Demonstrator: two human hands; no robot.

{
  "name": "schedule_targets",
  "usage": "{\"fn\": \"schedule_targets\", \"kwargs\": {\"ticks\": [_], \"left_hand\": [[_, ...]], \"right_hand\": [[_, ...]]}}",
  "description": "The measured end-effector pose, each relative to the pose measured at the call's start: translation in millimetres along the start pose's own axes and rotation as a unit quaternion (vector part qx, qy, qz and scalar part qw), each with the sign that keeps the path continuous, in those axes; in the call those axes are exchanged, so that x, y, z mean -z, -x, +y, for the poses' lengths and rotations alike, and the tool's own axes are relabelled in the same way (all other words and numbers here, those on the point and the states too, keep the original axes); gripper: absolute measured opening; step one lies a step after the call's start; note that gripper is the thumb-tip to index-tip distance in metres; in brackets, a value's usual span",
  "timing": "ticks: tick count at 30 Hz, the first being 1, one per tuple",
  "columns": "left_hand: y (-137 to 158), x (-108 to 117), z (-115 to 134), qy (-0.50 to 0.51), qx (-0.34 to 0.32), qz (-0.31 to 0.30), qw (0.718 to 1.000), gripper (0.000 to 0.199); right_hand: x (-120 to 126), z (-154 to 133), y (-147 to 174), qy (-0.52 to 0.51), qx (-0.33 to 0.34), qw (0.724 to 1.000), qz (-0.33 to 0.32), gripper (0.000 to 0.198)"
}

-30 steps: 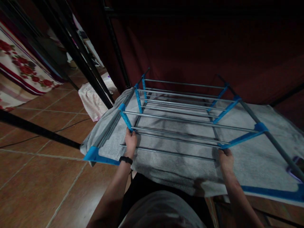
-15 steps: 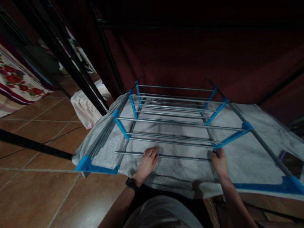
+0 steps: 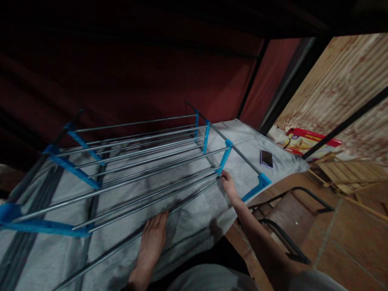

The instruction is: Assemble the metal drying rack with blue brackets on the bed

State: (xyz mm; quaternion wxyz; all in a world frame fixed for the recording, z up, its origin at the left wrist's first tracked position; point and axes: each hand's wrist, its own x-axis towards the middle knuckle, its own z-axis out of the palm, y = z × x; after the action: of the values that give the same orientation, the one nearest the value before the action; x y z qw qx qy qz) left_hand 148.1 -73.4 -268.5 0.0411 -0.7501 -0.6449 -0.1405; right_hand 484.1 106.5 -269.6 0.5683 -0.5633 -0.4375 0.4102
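A rack of grey metal tubes and blue plastic brackets [image 3: 224, 159] lies on a table spread with a grey cloth [image 3: 194, 226]. One separate metal tube [image 3: 118, 247] runs along its near side, from the lower left up to the right. My left hand [image 3: 153, 234] is closed over the middle of this tube, fingertips on its far side. At the tube's right end, my right hand [image 3: 228, 184] is closed in a pinch, right against the lower end of a blue bracket. The fingers partly hide how tube and bracket meet there.
A phone [image 3: 266, 159] lies on the cloth at the right. Beyond the table edge are a dark-framed chair [image 3: 291, 216], a slatted wooden piece [image 3: 353, 173] and a red and yellow box [image 3: 315, 141]. A dark red curtain [image 3: 151, 81] hangs behind the rack.
The view has swung to the right, bringing the phone, chair and box into sight. Both hands stay at the same tube, the right one still by the bracket end.
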Motion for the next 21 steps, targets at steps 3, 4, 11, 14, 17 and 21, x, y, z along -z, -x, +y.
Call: {"fn": "schedule_targets", "kwargs": {"ticks": [3,4,11,14,17,21], "left_hand": [[-4.7,13.4,-0.5,0.005,-0.008,0.056,0.998,0.042],[-7.3,18.1,0.6,0.012,-0.013,0.073,0.997,0.041],[-25.7,32.4,15.0,0.056,-0.025,0.116,0.991,0.038],[-29.3,30.1,19.1,0.060,-0.027,0.119,0.991,0.037],[-30.8,27.7,21.4,0.064,-0.014,0.108,0.992,0.035],[-31.0,23.6,23.3,0.072,-0.015,0.102,0.992,0.035]], "right_hand": [[-1.0,-0.6,-2.4,0.004,0.008,0.999,0.047,0.042],[-2.0,-1.9,-3.7,0.004,0.009,0.998,0.060,0.043],[-9.7,-22.4,-4.3,0.000,0.036,0.997,0.075,0.050],[-10.0,-27.5,2.3,0.008,0.060,0.995,0.079,0.051],[-9.7,-27.4,11.3,0.016,0.080,0.993,0.088,0.045],[-12.3,-23.8,24.6,0.008,0.071,0.994,0.086,0.033]]}}
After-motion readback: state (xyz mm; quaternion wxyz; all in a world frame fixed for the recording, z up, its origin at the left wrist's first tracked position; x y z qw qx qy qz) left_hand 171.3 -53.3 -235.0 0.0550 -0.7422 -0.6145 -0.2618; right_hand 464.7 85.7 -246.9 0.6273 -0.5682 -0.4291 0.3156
